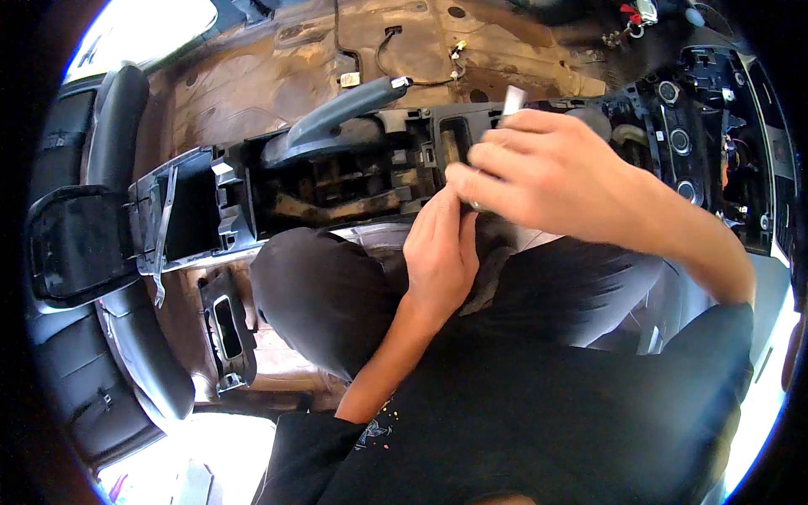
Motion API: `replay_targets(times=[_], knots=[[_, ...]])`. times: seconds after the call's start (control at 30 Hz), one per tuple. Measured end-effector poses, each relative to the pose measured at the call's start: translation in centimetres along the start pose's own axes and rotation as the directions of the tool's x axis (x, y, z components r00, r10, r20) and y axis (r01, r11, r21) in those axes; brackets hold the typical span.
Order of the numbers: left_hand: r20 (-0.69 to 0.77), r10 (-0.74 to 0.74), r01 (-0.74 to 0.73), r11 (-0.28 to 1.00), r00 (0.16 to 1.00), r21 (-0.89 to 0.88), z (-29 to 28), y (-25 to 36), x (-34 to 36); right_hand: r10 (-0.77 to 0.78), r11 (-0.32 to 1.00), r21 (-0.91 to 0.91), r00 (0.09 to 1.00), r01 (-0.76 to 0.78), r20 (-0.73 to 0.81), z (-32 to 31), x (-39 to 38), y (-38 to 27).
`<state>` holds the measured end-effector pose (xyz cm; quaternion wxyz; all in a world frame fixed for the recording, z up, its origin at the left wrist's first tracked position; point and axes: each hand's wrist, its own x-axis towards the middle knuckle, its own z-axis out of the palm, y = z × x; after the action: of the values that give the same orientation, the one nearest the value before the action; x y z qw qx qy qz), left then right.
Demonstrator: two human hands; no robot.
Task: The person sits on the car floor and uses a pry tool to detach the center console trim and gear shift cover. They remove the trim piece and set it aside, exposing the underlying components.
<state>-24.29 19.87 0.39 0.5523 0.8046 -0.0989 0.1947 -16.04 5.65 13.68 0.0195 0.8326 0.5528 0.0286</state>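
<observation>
Over the middle of the stripped centre console (252,198), my two hands meet just above my lap. My right hand (547,172) is closed, its fingers slightly blurred. A pale, flat-ended piece (513,99) juts up out of them; the rest of it is hidden, so its kind does not show. Below it, the fingers of my left hand (442,248) are pressed together and touch my right fingertips. Whatever they pinch is mostly covered. To the left of my hands, the grey handbrake lever (345,114) slants up from the console.
A console lid (80,244) hangs at the console's left end, before black seats (122,126). A loose trim frame (225,332) lies on the floor at left. Wiring (383,59) runs over the bare brown floor beyond. Round dials (678,141) sit in a panel at right.
</observation>
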Motion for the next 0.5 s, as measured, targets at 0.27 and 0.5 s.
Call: replay_targets(times=[0.27, 0.5], knots=[[-0.053, -0.056, 0.059, 0.997, 0.997, 0.049, -0.3, -0.7, 0.4, 0.291, 0.936, 0.127, 0.926, -0.327, 0.241, -1.7, 0.1, -2.3], [0.115, -0.029, 0.023, 0.999, 0.993, 0.048, 0.0, -0.3, -0.2, 0.141, 0.989, 0.029, 0.982, -0.145, 0.128, -1.4, -0.3, -1.6]])
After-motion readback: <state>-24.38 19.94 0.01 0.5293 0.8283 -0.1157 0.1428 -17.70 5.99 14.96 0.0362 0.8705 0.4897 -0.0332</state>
